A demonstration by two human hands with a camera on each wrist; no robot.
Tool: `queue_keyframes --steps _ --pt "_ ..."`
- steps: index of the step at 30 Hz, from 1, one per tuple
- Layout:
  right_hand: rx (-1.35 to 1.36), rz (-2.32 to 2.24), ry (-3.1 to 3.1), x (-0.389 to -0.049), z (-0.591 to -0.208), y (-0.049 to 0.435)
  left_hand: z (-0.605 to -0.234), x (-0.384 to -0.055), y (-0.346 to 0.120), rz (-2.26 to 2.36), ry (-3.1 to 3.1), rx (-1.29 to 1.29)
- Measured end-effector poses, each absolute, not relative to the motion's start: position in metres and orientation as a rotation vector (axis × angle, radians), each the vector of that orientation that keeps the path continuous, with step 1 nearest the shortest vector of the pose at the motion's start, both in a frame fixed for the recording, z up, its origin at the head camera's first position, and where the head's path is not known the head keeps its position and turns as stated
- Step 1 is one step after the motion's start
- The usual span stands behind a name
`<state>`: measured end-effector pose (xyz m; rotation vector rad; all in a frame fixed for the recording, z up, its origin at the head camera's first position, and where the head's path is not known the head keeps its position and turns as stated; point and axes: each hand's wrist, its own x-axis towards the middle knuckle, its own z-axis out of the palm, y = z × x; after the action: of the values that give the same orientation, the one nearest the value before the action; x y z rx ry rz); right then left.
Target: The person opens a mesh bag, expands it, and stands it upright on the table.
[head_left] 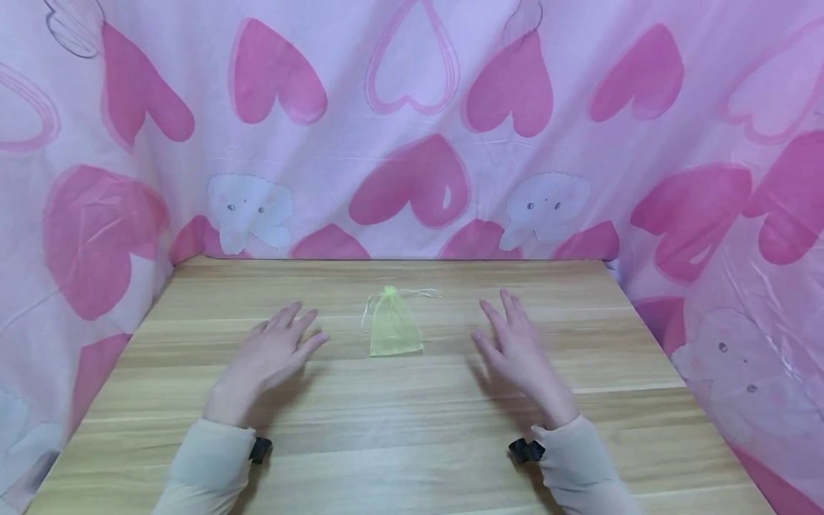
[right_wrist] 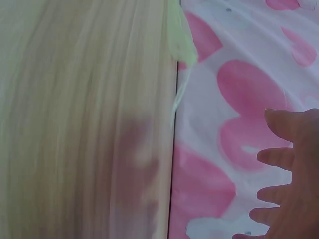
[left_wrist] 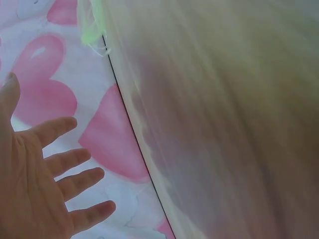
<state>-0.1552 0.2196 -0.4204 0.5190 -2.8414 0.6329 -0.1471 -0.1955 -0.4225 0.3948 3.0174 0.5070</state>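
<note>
A small sheer yellow drawstring pouch point(head_left: 396, 329) lies flat on the wooden table, its gathered neck toward the back and thin white strings trailing to both sides. To its left my left hand point(head_left: 270, 355) hovers over the tabletop with fingers spread, holding nothing. On the other side my right hand point(head_left: 518, 350) is held much the same way, fingers apart and bare. Both hands stay apart from the pouch. In the left wrist view the left palm point(left_wrist: 35, 184) faces the pouch side; part of the pouch point(left_wrist: 92, 22) shows at the top edge.
The wood-grain table point(head_left: 399, 443) ends at a back edge against a pink curtain point(head_left: 335, 150) printed with hearts and white animal faces. The curtain also runs along both sides. A black wrist device point(head_left: 260, 450) sits at the left cuff, another black device point(head_left: 526, 450) at the right.
</note>
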Motion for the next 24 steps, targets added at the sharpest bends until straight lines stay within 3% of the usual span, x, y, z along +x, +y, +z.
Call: queue_keyframes --steps 14,24 --pt "0.684 0.669 -2.841 -0.17 -0.421 0.174 -0.422 -0.178 -0.168 0.62 2.91 0.412" --pt "0.71 0.99 -2.875 -0.19 -0.431 0.143 -0.427 -0.202 -0.143 0.781 2.846 0.569"
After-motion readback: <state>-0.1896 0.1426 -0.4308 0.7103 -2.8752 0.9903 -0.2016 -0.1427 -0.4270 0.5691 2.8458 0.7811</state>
